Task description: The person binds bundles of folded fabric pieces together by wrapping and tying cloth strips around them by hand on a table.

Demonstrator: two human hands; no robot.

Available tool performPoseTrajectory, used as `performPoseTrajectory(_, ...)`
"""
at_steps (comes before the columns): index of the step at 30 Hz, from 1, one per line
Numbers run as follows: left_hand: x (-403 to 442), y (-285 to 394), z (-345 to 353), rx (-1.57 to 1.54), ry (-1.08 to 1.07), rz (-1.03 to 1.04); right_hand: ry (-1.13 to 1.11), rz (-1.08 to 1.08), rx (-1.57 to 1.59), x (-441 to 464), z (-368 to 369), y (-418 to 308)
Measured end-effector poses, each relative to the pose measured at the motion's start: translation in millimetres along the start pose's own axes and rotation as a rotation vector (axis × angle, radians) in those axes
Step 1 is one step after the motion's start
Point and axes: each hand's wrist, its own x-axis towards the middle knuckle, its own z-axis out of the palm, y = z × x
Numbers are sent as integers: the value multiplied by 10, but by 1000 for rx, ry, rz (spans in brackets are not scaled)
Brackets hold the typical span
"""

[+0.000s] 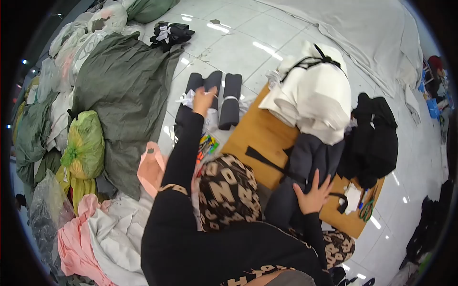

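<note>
My left hand (204, 101) reaches out to a pair of dark grey fabric rolls (213, 82) with a white tie, its fingers closed on the nearer roll. Beside that pair lies a separate dark grey roll (232, 101), banded with a pale strip. My right hand (312, 193) lies flat, fingers spread, on a larger dark grey fabric bundle (284, 202) in front of me. A black strap (267, 162) runs across the brown board (257, 138) to this bundle. The bundle's far end meets white fabric rolls (319, 95) tied with a black strap.
Black fabric rolls (374, 136) lie to the right. Green-handled scissors (366, 209) rest on the board's right end. Small colourful items (206, 147) sit by my knee. Filled bags, including a yellow-green one (86, 143), and a dark green sheet (124, 90) spread along the left.
</note>
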Motion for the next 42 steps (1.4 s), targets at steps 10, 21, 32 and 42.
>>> performPoseTrajectory(10,-97,-769,1216,494,-158,-252,72,-74,-15,34,94,-17)
performPoseTrajectory(21,-1468,1254,-624,-457,-508,328,-9,-392,604,294,-556,-357)
performPoseTrajectory(32,-3161,2030,-551,-57,-1434,1031,-117,-100,1574,51,-1765,-17)
performPoseTrajectory(42,98,-452,69,498,-83,222,91,-127,463,50,-456,234)
